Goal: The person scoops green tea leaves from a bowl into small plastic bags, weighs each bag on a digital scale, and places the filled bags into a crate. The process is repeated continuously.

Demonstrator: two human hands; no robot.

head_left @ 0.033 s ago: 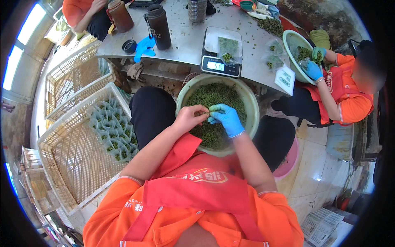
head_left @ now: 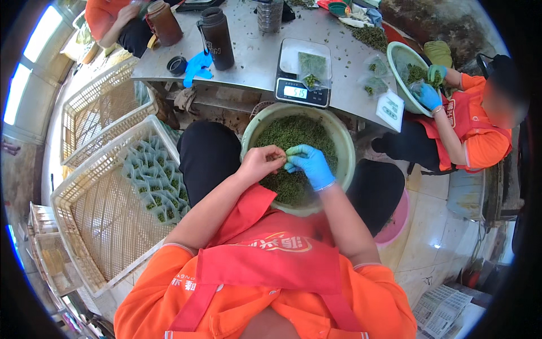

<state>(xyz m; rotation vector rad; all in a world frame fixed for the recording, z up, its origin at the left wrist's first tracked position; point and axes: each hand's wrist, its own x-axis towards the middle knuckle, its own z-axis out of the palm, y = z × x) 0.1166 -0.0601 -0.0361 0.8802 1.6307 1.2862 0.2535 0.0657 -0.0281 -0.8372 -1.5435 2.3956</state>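
My bare left hand (head_left: 263, 161) and my blue-gloved right hand (head_left: 305, 165) meet over a pale green basin (head_left: 348, 144) between my knees, with fingertips pinched together on something small that I cannot make out. Many small green berries or sprigs (head_left: 291, 189) fill the bottom of the basin. Just beyond it, on the steel table (head_left: 355, 73), a digital scale (head_left: 305, 93) bears a bag of greens (head_left: 311, 65).
Crates (head_left: 90, 226) stand at my left, one holding several bags (head_left: 155, 178). The table holds bottles (head_left: 217, 39), blue gloves (head_left: 199, 68) and small bags. A co-worker (head_left: 474, 130) at right handles greens in a basin (head_left: 395, 56); another person (head_left: 104, 17) sits upper left. A pink basin (head_left: 395, 226) stands by my right leg.
My hands are almost in the same place, still pinched together. The upper-left person's hand has shifted slightly.
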